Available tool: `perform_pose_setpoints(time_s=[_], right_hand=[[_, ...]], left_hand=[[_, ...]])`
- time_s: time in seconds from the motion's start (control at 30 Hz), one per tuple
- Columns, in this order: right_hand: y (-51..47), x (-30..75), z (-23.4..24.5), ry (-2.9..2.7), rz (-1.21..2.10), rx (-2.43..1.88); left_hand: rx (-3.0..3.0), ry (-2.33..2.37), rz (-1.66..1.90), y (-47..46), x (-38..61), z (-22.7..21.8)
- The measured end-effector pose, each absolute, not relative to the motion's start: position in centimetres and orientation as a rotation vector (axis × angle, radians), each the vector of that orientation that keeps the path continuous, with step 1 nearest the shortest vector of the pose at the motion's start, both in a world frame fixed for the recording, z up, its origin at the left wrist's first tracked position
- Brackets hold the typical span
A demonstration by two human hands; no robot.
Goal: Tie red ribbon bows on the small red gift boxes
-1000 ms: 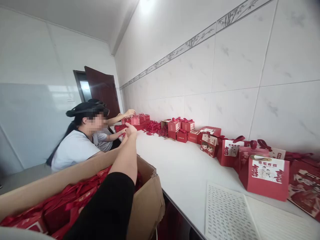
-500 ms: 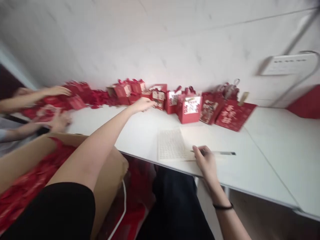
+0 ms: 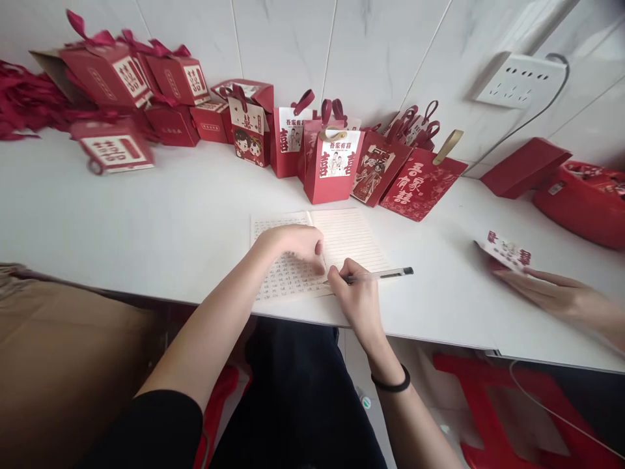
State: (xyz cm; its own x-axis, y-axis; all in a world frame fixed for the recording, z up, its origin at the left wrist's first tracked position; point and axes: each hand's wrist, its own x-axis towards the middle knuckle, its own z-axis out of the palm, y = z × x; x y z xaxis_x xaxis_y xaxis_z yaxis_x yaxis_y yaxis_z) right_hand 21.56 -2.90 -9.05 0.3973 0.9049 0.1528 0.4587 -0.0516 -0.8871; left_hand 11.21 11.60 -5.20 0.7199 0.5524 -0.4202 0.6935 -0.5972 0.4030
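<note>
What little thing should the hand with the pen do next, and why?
Perhaps the right hand should make one small stroke: it grips the pen, whose tip points toward the open notebook, near the ends of the lower written rows.

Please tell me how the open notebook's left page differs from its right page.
The left page carries rows of handwriting, while the right page shows only ruled lines where it is visible.
The left hand hides part of the left page, whereas the right hand, holding a pen, hides some of the right page's lower part.
Both pages lie face up on the white table.
</note>
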Motion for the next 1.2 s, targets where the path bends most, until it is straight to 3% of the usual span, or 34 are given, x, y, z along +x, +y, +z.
perform_pose_setpoints(time_s=[0.77,1.07,1.2], right_hand=[[-3.2,21.4,-8.9,-1.266,0.603,-1.816],[-4.1,22.2,-9.4,-0.719,0.736,-1.382],[-3.8,22.3,-9.6,-0.701,0.744,-1.269]], left_hand=[[2.352,1.015,-0.356,10.1,11.3,-5.0],[2.333,0.959,-0.272,10.7,11.0,-5.6],[2.309,0.981,-0.035,11.1,11.1,-6.1]])
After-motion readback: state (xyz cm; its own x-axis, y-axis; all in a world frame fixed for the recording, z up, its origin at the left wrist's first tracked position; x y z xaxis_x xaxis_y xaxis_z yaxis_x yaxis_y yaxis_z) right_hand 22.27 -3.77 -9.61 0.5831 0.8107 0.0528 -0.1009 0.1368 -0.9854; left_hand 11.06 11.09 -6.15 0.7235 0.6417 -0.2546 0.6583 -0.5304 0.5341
